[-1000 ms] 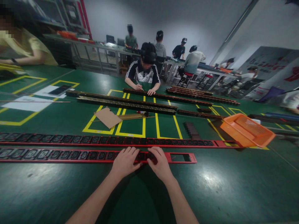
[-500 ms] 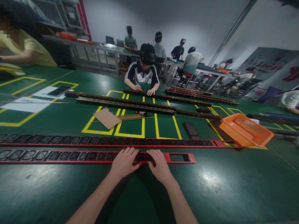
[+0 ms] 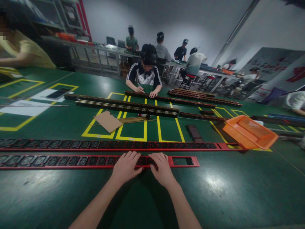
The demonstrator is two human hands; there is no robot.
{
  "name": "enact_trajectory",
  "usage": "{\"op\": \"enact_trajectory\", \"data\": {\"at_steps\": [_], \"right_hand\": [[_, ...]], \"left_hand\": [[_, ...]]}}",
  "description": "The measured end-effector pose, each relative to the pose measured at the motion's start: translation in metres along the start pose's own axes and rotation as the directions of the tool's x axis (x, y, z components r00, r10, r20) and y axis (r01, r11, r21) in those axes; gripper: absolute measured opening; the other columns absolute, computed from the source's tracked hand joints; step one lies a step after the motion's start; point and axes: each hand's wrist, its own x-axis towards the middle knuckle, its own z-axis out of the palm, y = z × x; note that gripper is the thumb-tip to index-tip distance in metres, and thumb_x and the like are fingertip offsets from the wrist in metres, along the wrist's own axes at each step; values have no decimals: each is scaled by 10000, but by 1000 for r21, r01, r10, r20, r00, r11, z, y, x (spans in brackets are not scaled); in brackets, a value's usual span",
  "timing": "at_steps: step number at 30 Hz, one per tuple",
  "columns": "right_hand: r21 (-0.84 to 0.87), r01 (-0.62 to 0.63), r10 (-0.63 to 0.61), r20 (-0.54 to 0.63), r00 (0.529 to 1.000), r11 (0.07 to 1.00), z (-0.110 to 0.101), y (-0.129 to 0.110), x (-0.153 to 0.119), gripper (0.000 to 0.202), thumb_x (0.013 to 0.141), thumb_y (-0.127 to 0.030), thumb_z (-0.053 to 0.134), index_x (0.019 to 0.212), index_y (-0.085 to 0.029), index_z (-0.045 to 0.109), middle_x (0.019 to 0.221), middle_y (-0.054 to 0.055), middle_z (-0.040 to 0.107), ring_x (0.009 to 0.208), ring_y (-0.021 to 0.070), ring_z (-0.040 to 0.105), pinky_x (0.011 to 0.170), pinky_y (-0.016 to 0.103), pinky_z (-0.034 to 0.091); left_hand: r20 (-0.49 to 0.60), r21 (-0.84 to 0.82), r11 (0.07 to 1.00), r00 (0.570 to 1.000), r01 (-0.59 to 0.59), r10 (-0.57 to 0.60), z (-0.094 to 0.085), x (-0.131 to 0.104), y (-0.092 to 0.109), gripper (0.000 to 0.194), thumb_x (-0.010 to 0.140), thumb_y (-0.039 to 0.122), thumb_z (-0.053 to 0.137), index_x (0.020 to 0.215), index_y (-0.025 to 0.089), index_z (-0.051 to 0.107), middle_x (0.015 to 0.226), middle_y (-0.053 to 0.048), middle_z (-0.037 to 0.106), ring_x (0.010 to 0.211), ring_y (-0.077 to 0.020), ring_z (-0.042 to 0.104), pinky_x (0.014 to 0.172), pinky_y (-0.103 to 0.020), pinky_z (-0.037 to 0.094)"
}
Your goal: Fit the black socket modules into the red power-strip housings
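A long red power strip (image 3: 71, 160) filled with black sockets lies across the green table in front of me. My left hand (image 3: 125, 167) and my right hand (image 3: 162, 168) rest side by side on its right part, fingers pressing down on the black sockets (image 3: 145, 161) between them. Right of my right hand the strip has an open rectangular slot (image 3: 182, 161). A second, longer red strip (image 3: 143, 145) lies parallel just behind it.
An orange tray (image 3: 250, 132) sits tilted at the right. A brown cardboard piece (image 3: 107, 121) and long dark rails (image 3: 128, 108) lie in yellow-taped boxes further back. A person in a striped jacket (image 3: 144, 76) works opposite; another sits at far left, others sit behind.
Both hands stay pressed on the near strip. The view has shifted slightly, and my right hand has crept a little to the left.
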Motion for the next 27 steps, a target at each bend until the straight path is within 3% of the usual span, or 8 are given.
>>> {"op": "enact_trajectory", "data": {"at_steps": [21,27], "right_hand": [[-99,-29,35,60,998,995,0,-6,-1,431,886,-107,532,1292,-253,549,1239,62,595,1163,237,488,1015,441,397],[-88,-38,43,52,998,995,3,-4,-1,473,853,-91,547,1292,-268,549,1227,70,591,1160,256,493,1007,470,406]], "left_hand": [[4,4,1000,1000,-5,5,-1,1,1,457,855,461,576,1232,204,554,1151,-77,632,1053,-254,551,894,-407,433],[8,17,1000,1000,-3,3,0,0,0,454,833,450,605,1219,214,563,1138,-67,637,1034,-255,559,889,-411,438]]}}
